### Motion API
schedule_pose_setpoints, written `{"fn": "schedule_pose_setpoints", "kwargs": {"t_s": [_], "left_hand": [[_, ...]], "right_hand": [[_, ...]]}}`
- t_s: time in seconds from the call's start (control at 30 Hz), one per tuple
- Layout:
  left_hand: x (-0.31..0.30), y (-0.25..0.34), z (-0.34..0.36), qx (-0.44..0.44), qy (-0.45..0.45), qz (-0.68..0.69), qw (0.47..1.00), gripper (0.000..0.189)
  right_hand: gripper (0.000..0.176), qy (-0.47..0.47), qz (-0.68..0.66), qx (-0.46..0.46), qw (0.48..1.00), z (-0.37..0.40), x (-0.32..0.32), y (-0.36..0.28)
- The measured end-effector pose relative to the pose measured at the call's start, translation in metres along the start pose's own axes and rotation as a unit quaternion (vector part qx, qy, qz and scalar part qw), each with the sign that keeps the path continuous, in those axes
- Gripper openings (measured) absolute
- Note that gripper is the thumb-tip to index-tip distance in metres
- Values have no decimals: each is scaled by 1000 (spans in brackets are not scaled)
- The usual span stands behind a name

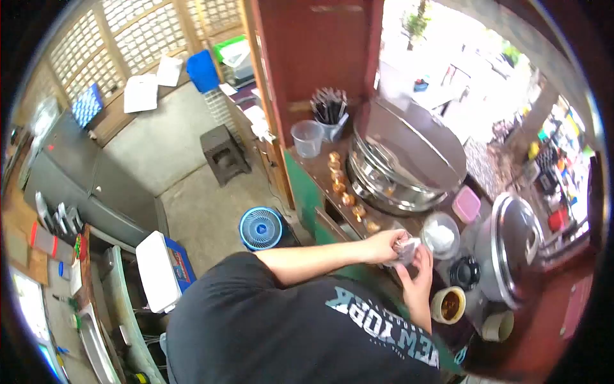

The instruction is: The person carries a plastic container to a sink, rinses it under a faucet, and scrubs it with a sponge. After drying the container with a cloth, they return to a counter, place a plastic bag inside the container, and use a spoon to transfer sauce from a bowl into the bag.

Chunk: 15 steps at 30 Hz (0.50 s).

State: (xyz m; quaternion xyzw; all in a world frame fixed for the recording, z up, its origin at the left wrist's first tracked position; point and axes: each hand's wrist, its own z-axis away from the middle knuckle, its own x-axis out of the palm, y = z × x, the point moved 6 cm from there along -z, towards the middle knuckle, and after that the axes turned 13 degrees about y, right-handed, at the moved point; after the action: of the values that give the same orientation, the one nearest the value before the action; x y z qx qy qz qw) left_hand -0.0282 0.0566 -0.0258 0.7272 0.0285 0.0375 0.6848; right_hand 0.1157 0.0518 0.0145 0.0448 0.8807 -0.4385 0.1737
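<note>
Over the counter, my left hand [382, 248] pinches the gathered top of a small clear plastic bag [404, 251]. From the other side, my right hand [419, 272] has its thumb and fingers closed on the same bag. What the bag contains is too small to make out. Beyond my left hand, a row of small tied bags of brown sauce [338, 187] runs along the counter edge. Close to my right hand are a clear tub with white plastic inside [441, 235], a black round lid [465, 273] and a pale container of brown sauce [449, 305].
A wide steel pot [403, 160] with a lid and a tall lidded pot [511, 249] stand on the counter. Near the door are a clear plastic cup [307, 139] and a holder of dark utensils [329, 109]. Behind, a blue fan [261, 228] and a cooler [163, 272] stand on the floor.
</note>
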Motion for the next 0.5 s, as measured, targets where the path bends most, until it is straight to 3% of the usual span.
{"fn": "schedule_pose_setpoints", "kwargs": {"t_s": [0.03,0.07,0.1,0.13,0.17,0.2,0.23,0.3,0.37,0.43,0.5], "left_hand": [[13,-3,2,20,-40,0,999,33],[19,8,6,104,-87,-27,990,28],[7,22,9,94,7,-141,986,27],[2,30,5,191,57,-198,960,26],[-2,39,1,236,86,-322,913,25],[-7,56,2,289,115,-374,874,26],[-11,68,5,342,148,-422,826,27],[-23,68,6,335,256,-485,767,31],[-27,44,-4,241,218,-430,842,29],[-22,16,-8,103,175,-263,943,29],[-12,-6,-13,1,126,-64,990,26]], "right_hand": [[64,-14,54,-41,998,-3,2,-4],[65,-23,-9,65,998,-4,6,-7],[59,-23,-18,146,989,-9,-1,-17],[41,-22,-4,92,996,-7,0,-3],[26,-64,53,112,990,0,-3,14],[20,-64,115,86,988,-3,-8,12],[19,6,40,80,996,-4,-13,2],[15,84,37,-24,995,-3,-23,6],[13,94,76,9,993,3,-23,17],[13,95,114,13,989,7,-22,20],[13,92,160,-16,983,6,-23,13]]}}
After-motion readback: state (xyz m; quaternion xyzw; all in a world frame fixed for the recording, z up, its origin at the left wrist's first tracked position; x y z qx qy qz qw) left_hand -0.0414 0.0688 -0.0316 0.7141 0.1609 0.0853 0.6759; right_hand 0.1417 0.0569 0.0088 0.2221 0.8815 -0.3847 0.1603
